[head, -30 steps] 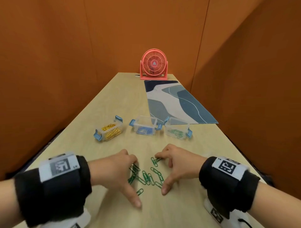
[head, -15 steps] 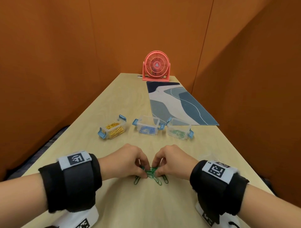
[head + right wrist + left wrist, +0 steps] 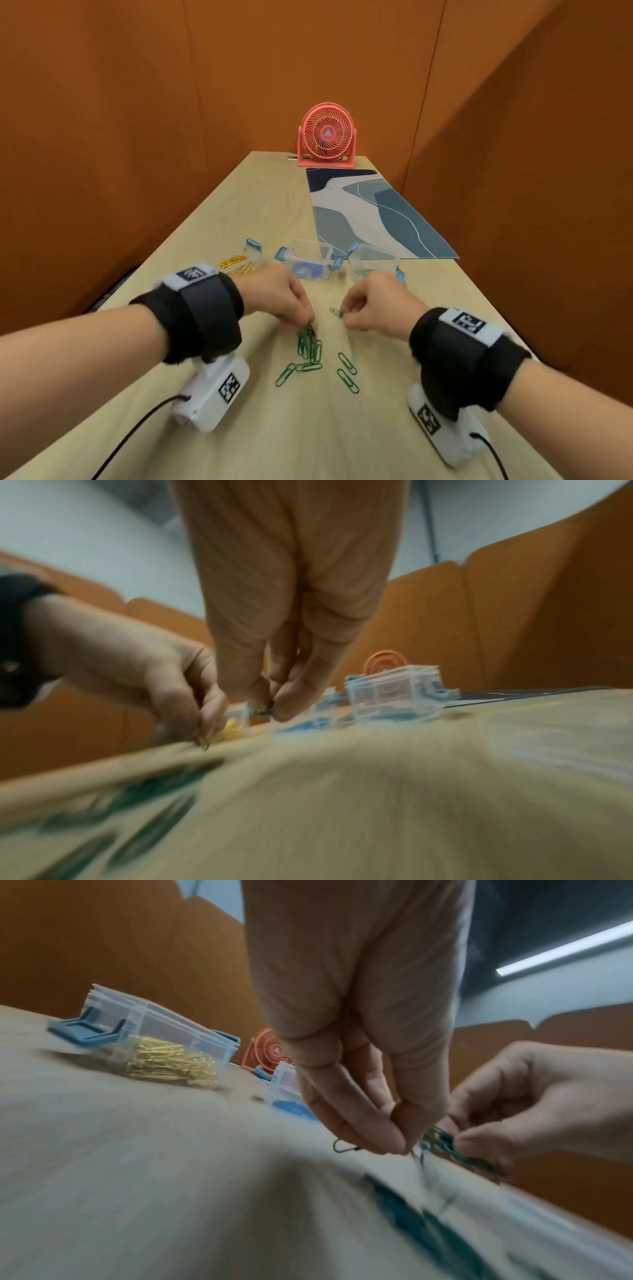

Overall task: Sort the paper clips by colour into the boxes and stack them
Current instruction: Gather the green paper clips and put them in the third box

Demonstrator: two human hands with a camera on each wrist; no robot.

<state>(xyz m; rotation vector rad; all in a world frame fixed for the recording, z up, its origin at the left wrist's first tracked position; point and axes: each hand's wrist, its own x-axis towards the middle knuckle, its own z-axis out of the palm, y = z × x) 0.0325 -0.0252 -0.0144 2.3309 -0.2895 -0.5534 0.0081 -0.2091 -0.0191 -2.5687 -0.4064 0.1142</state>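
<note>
Green paper clips [image 3: 310,346] have been gathered from a loose scatter into two pinches, and both hands have been lifted off the table [image 3: 212,240] and carried a little toward the boxes. A bunch is pinched by the left hand [image 3: 277,294] and hangs down from its fingers [image 3: 387,1139], long axes running roughly toward the person, lower ends apparently trailing on the wood. A smaller bunch is pinched by the right hand [image 3: 373,305] between thumb and forefinger, with one clip [image 3: 336,312] poking out leftward, its long axis roughly level.

Just behind the fingers a few clips are left flat on the table, lying at mixed angles, so this sweep was incomplete and another pick-up is judged necessary.

Beyond the right fingers stands the box with green clips [image 3: 373,265], open; beyond the left fingers are the box of blue clips [image 3: 310,260] and the box of gold clips [image 3: 239,263]. Stacking has not yet been started.
</note>
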